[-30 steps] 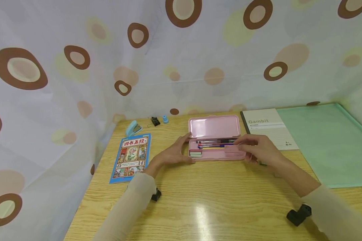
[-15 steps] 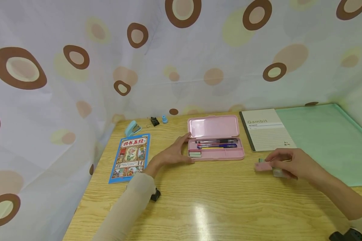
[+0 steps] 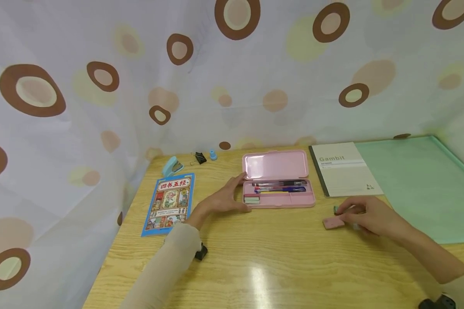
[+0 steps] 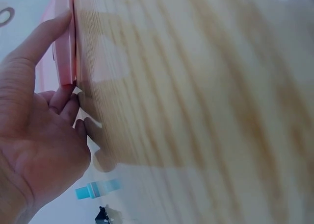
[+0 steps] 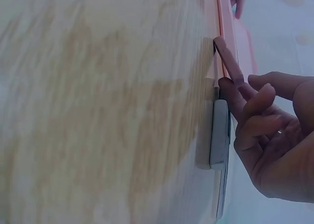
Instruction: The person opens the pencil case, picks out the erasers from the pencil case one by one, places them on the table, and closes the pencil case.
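An open pink pencil case (image 3: 274, 165) lies on the table with several pens (image 3: 280, 189) and a small pale block (image 3: 251, 200) inside. My left hand (image 3: 225, 198) grips its left end, thumb along the front wall and fingers round the back corner; the left wrist view shows the thumb pressed to the pink wall (image 4: 65, 52). Right of the case, my right hand (image 3: 371, 216) pinches a flat pink rectangular piece (image 3: 333, 222), tilted with its far edge right at the tabletop. Under this hand sits a pale rounded block (image 5: 219, 136), and a small green object (image 3: 335, 209) shows by the fingertips.
A Gambit notebook (image 3: 344, 169) lies behind the right hand, partly over a green mat (image 3: 421, 189). At left are a blue picture-covered book (image 3: 170, 204), a light-blue stapler (image 3: 172, 166), a black binder clip (image 3: 200, 158) and a small blue object (image 3: 213, 155). A patterned curtain borders the back.
My right hand has carried the pink piece out of the case's front right compartment, rightward and toward me, then lowered it to the tabletop. The left hand stays at the case.
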`<move>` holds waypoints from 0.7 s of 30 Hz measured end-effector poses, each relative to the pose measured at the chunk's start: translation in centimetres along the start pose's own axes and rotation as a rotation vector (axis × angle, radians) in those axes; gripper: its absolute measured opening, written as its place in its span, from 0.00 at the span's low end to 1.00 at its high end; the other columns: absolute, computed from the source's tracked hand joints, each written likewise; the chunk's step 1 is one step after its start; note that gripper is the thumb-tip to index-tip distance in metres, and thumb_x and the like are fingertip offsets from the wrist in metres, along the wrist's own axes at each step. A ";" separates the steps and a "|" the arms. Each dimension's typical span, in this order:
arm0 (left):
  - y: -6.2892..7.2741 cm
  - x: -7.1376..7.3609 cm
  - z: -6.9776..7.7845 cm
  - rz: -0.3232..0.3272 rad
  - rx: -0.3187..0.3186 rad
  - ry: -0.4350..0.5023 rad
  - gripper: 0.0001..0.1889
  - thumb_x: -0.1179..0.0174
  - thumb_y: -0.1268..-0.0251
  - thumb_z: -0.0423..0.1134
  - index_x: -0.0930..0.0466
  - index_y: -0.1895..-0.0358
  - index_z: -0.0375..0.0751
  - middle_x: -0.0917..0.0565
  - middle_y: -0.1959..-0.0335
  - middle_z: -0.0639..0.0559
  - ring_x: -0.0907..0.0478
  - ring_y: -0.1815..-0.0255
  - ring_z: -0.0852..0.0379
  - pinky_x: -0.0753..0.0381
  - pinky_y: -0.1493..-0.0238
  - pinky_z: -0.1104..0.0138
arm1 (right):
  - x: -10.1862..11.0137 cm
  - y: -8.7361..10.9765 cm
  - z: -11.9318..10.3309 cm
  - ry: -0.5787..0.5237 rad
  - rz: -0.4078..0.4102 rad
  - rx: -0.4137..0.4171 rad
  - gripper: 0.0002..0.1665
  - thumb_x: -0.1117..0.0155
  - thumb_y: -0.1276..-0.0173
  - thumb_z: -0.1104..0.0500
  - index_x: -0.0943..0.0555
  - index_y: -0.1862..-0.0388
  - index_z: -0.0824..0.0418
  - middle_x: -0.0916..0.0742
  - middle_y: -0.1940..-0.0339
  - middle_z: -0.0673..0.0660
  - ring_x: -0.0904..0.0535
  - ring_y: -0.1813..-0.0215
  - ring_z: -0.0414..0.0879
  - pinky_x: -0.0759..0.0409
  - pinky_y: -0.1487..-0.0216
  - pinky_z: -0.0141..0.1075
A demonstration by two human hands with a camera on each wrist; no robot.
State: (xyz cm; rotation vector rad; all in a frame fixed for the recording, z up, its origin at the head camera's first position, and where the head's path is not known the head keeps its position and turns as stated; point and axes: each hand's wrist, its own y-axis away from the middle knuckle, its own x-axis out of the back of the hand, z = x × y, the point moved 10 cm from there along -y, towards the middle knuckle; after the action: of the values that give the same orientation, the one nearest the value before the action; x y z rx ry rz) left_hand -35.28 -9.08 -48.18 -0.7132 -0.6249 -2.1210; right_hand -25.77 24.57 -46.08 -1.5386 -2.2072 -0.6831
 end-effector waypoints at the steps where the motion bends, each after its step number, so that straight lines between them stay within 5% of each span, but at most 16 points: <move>1: 0.0 -0.1 -0.1 -0.002 0.004 -0.001 0.61 0.25 0.41 0.53 0.62 0.14 0.61 0.42 0.19 0.50 0.54 0.15 0.48 0.51 0.18 0.47 | 0.0 0.1 0.1 -0.007 -0.015 -0.011 0.14 0.33 0.25 0.56 0.16 0.48 0.64 0.10 0.64 0.57 0.31 0.85 0.41 0.29 0.84 0.35; 7: 0.0 -0.1 -0.1 0.001 0.011 0.003 0.61 0.24 0.42 0.53 0.62 0.14 0.62 0.42 0.18 0.51 0.54 0.15 0.49 0.51 0.18 0.47 | 0.7 0.5 0.4 -0.061 -0.079 -0.031 0.22 0.41 0.19 0.51 0.19 0.41 0.68 0.11 0.66 0.60 0.27 0.83 0.44 0.30 0.85 0.35; 13: -0.1 0.0 -0.1 -0.002 0.007 0.000 0.61 0.24 0.42 0.53 0.62 0.14 0.62 0.43 0.18 0.52 0.55 0.15 0.50 0.50 0.18 0.48 | 1.9 0.3 -0.7 -0.094 -0.049 0.057 0.21 0.42 0.18 0.54 0.20 0.39 0.69 0.09 0.57 0.60 0.27 0.82 0.50 0.27 0.84 0.41; 21: -0.2 0.0 -0.1 0.009 -0.005 0.002 0.61 0.24 0.42 0.52 0.61 0.14 0.60 0.41 0.20 0.50 0.52 0.15 0.48 0.51 0.18 0.48 | 0.5 -3.2 -4.6 -0.241 -0.018 0.155 0.22 0.37 0.21 0.55 0.21 0.38 0.69 0.10 0.53 0.60 0.22 0.76 0.51 0.21 0.77 0.43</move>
State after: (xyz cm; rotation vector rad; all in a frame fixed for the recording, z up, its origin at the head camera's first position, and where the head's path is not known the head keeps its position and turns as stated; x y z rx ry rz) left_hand -35.46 -9.04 -48.32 -0.7147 -0.6142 -2.1150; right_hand -28.83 21.37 -42.68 -1.5943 -2.3853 -0.3362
